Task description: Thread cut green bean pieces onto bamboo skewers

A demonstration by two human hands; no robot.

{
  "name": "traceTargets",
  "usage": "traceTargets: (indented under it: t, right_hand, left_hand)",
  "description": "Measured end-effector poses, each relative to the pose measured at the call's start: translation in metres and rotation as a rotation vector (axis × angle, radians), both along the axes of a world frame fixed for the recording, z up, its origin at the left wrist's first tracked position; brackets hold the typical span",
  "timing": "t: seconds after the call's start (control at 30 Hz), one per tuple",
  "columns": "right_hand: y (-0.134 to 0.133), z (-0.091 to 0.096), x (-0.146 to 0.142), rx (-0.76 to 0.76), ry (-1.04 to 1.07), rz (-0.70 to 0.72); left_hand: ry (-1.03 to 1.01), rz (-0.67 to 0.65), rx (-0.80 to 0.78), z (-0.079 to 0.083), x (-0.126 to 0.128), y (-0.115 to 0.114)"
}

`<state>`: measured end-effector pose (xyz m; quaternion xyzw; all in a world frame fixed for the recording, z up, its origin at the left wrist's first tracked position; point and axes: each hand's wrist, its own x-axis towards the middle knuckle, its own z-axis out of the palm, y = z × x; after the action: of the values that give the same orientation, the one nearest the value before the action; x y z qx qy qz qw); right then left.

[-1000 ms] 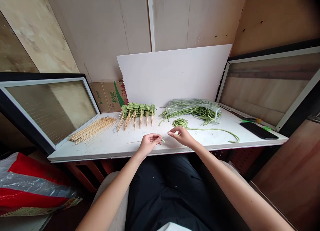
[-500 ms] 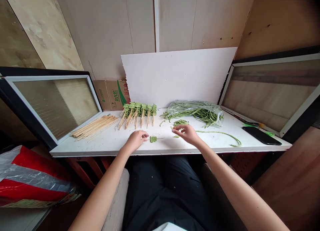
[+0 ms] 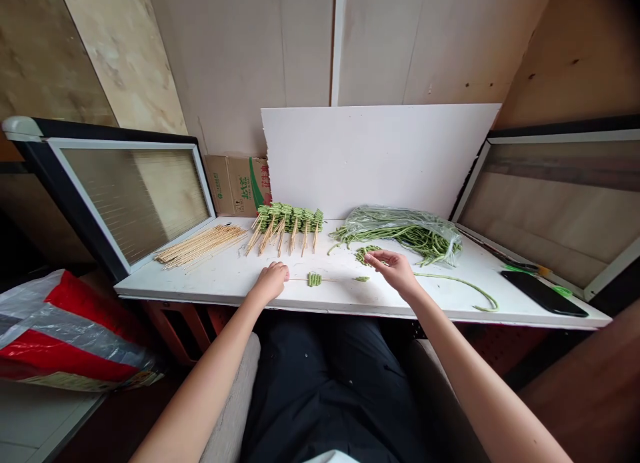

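Seen from above, a person sat at a white tabletop (image 3: 280, 297), both bare forearms reaching forward over dark trousers. The left hand (image 3: 271, 281), left of centre, had its grip pinched on the left end of a thin skewer (image 3: 329, 280) that lay crosswise near the front edge. Several short green bean pieces (image 3: 315, 279) sat side by side on its middle, with bare stick showing on both sides. Just beyond its right end lay a small green bit (image 3: 361, 279), apart from it. The right hand (image 3: 397, 271) reached to the near side of a little heap of cut beans (image 3: 367, 252), thumb and fingertips close together; whether its grip held a piece could not be told. Behind the heap, a clear plastic bag (image 3: 400, 216) partly covered a mass of long green beans (image 3: 423, 239). One long bean (image 3: 467, 284) curved across to the right, toward a black phone (image 3: 543, 293). Far left lay a sheaf of bare sticks (image 3: 203, 245); beside it, loaded skewers (image 3: 293, 217) were stacked, handles toward the person. A printed cardboard box (image 3: 235, 185) and an upright white panel (image 3: 380, 156) stood behind.
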<state>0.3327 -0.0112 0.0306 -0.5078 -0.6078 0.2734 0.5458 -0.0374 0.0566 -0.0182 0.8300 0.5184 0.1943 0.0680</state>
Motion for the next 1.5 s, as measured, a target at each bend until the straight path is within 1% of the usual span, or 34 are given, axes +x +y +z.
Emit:
traceTargets:
  t: [0.1,0.2,0.3,0.37,0.47,0.57,0.67,0.8,0.93,1.1,1.3,1.5]
  right_hand:
    - [0.0,0.0,-0.002,-0.027,0.023,-0.01]
    - [0.002,-0.004,-0.005,-0.029,0.115,0.0]
    - [0.006,-0.01,-0.009,-0.025,0.296,0.034]
    - [0.008,-0.013,-0.012,-0.049,0.398,0.05]
    - [0.008,-0.014,-0.016,-0.101,0.487,0.08]
    - [0.004,-0.009,-0.02,-0.112,0.537,0.136]
    - [-0.002,-0.002,-0.023,-0.094,0.584,0.205]
    - [-0.006,0.005,-0.026,-0.098,0.65,0.279]
    - [-0.009,0.008,-0.028,-0.104,0.685,0.33]
    - [-0.012,0.009,-0.03,-0.112,0.671,0.307]
    - [-0.012,0.009,-0.029,-0.092,0.641,0.273]
    - [-0.01,0.007,-0.028,-0.099,0.629,0.26]
  left_hand:
    - [-0.014,0.033,0.004,-0.001,-0.001,0.0]
    - [-0.059,0.051,0.011,0.002,-0.001,0.0]
    - [-0.231,0.018,0.023,0.011,0.005,-0.003]
    - [-0.353,-0.025,0.026,0.018,0.012,-0.007]
    - [-0.425,-0.071,0.07,0.03,0.023,-0.017]
    - [-0.444,-0.102,0.117,0.04,0.031,-0.027]
    - [-0.461,-0.135,0.124,0.045,0.036,-0.035]
    - [-0.481,-0.148,0.11,0.047,0.04,-0.04]
    - [-0.476,-0.133,0.108,0.047,0.043,-0.042]
    - [-0.458,-0.113,0.111,0.047,0.044,-0.044]
    - [-0.39,-0.03,0.135,0.051,0.043,-0.046]
    - [-0.391,-0.029,0.13,0.052,0.043,-0.047]
